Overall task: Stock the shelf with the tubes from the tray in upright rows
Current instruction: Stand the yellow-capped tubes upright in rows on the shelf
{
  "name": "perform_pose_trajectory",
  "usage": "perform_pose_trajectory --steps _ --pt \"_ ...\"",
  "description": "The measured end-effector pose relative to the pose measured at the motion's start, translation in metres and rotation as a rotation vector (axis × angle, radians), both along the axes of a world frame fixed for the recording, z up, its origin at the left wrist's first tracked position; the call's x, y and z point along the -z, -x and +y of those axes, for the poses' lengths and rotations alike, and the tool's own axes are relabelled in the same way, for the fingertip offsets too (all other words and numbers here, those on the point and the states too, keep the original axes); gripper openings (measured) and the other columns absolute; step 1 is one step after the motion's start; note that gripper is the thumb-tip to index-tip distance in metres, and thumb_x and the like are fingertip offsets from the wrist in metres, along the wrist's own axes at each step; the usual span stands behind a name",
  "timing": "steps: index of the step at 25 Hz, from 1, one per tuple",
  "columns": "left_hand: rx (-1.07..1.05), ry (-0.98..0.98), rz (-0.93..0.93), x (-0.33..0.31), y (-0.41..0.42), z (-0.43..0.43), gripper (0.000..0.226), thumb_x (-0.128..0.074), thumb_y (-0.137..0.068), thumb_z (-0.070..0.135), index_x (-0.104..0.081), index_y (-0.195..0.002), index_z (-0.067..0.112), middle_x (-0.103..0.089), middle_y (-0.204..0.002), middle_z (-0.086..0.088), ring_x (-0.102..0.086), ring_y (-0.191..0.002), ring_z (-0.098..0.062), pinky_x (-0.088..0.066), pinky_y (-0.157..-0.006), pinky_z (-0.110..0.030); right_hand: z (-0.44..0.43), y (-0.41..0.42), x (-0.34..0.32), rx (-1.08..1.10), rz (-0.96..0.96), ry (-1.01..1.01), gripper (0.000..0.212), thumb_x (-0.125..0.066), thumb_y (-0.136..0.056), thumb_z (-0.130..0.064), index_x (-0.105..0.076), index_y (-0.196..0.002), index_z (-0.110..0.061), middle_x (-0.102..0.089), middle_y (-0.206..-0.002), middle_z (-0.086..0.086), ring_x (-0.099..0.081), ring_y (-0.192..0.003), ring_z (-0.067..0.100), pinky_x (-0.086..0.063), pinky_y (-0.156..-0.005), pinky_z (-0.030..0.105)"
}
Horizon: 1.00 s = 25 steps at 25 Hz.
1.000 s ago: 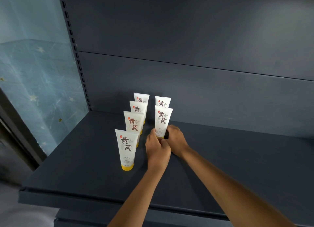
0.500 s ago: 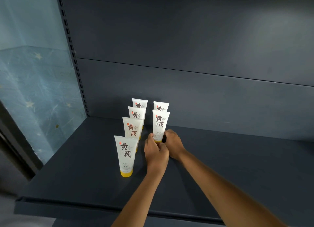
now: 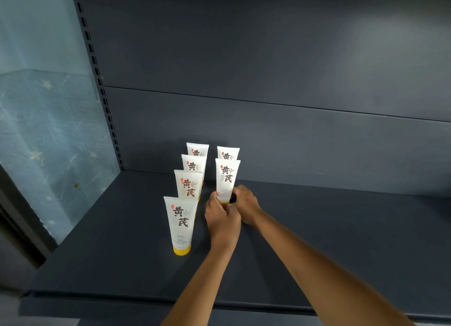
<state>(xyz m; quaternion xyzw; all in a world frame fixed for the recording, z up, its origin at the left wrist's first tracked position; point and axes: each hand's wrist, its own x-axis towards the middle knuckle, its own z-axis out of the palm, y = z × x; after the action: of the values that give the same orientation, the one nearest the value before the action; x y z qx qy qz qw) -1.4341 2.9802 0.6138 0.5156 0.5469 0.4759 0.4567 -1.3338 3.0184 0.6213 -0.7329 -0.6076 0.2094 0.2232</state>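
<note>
Several white tubes with yellow caps stand cap-down on the dark shelf (image 3: 341, 240) in two rows. The left row runs from a front tube (image 3: 180, 224) back through more tubes (image 3: 189, 186) toward the rear panel. The right row has a rear tube (image 3: 228, 153) and a nearer tube (image 3: 227, 179). My left hand (image 3: 223, 219) and my right hand (image 3: 245, 202) both close around the base of that nearer tube, hiding its cap. The tray is out of view.
The shelf's dark back panel (image 3: 292, 135) rises behind the rows. A slotted upright post (image 3: 102, 101) bounds the left side, with a blue star-patterned wall (image 3: 48, 130) beyond. The front edge (image 3: 146, 303) runs below my forearms.
Both hands stay on the base of the right row's nearer tube. The view has tilted slightly, so the tubes sit lower in the frame.
</note>
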Motion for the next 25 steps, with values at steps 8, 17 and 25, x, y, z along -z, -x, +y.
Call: perform_pose_trajectory --steps 8,17,25 --pt "0.012 0.008 -0.008 -0.002 0.001 -0.002 0.044 -0.054 -0.089 0.001 -0.057 -0.13 0.015 -0.056 -0.129 -0.003 -0.056 -0.121 -0.021 -0.054 -0.104 -0.042 0.0 0.003 0.003 0.051 0.01 -0.02 0.054 -0.074 -0.087 -0.045 -0.059 -0.13 -0.017 -0.06 -0.127 0.009 -0.059 -0.119 0.027 -0.052 -0.101 0.045" --pt "0.079 0.005 -0.016 -0.001 0.013 -0.035 0.058 -0.052 -0.093 0.004 -0.043 -0.149 0.016 -0.044 -0.139 0.001 -0.051 -0.129 -0.022 -0.048 -0.109 -0.041 -0.051 0.001 0.003 0.121 0.098 -0.06 0.047 -0.076 -0.082 -0.031 -0.059 -0.124 -0.019 -0.055 -0.109 -0.006 -0.056 -0.111 0.02 -0.05 -0.099 0.041" --pt "0.187 -0.057 -0.078 -0.001 0.006 -0.141 0.046 -0.058 -0.097 0.007 -0.05 -0.141 0.018 -0.059 -0.13 -0.001 -0.062 -0.103 -0.003 -0.057 -0.092 -0.035 -0.199 -0.021 0.0 0.147 0.143 -0.213 0.048 -0.076 -0.084 -0.029 -0.06 -0.128 -0.02 -0.056 -0.108 -0.007 -0.049 -0.101 0.014 -0.047 -0.094 0.033"
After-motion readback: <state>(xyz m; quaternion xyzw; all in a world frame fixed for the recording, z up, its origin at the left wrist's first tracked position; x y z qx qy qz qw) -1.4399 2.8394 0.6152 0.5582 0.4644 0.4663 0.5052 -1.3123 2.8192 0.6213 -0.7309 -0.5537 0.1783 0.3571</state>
